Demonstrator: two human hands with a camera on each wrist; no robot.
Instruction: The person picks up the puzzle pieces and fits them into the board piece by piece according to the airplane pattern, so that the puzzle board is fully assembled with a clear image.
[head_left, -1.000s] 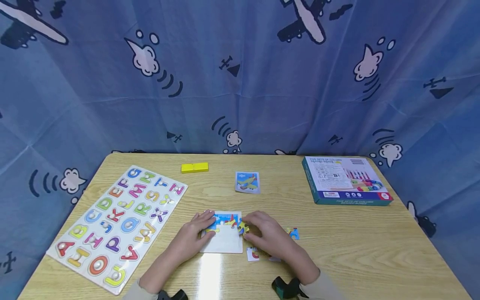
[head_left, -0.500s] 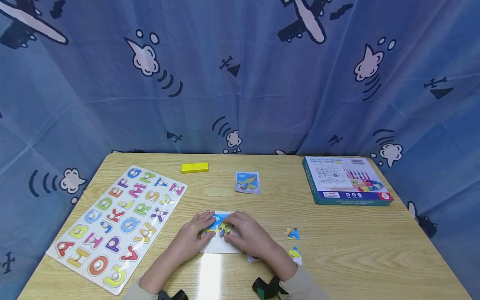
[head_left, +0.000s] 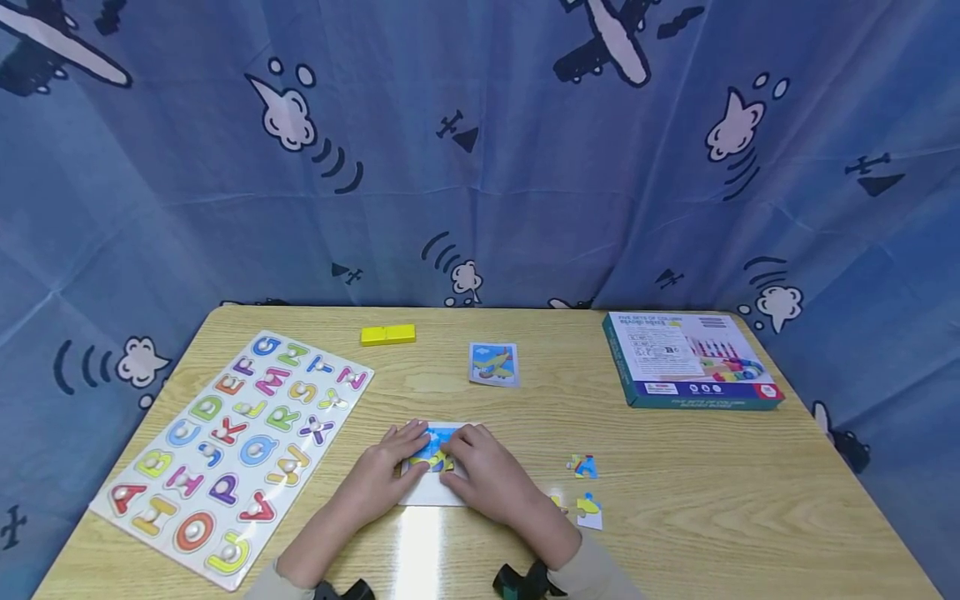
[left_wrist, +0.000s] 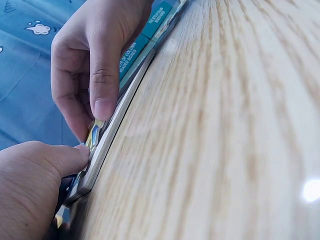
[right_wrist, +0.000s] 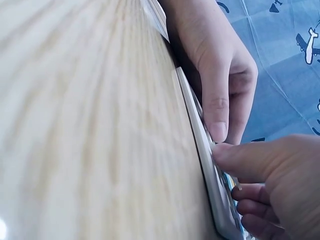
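The white puzzle board (head_left: 430, 497) lies flat on the table, its upper part filled with blue and yellow jigsaw pieces. My left hand (head_left: 381, 468) rests over the board's left side, fingers extended and thumb on its face. Between thumb and fingers my right hand (head_left: 491, 475) pinches a yellow jigsaw piece (left_wrist: 96, 129), low over the board; whether it lies fully flat cannot be told. The right hand covers much of the board's right side. To its right lie loose pieces: a blue-and-yellow one (head_left: 585, 467), a yellow-and-white one (head_left: 590, 512) and one partly hidden by the forearm.
A picture card (head_left: 493, 365) of a yellow plane lies behind the board, near a yellow block (head_left: 387, 335). A white alphabet board (head_left: 240, 454) covers the table's left side. At the back right sits a boxed set (head_left: 693, 360). A blue curtain (head_left: 525, 192) hangs behind the table.
My right hand has carried the yellow jigsaw piece leftward from the board's right edge onto its middle, then shifted slightly. My left hand has stayed put. Loose pieces on the right came into view.
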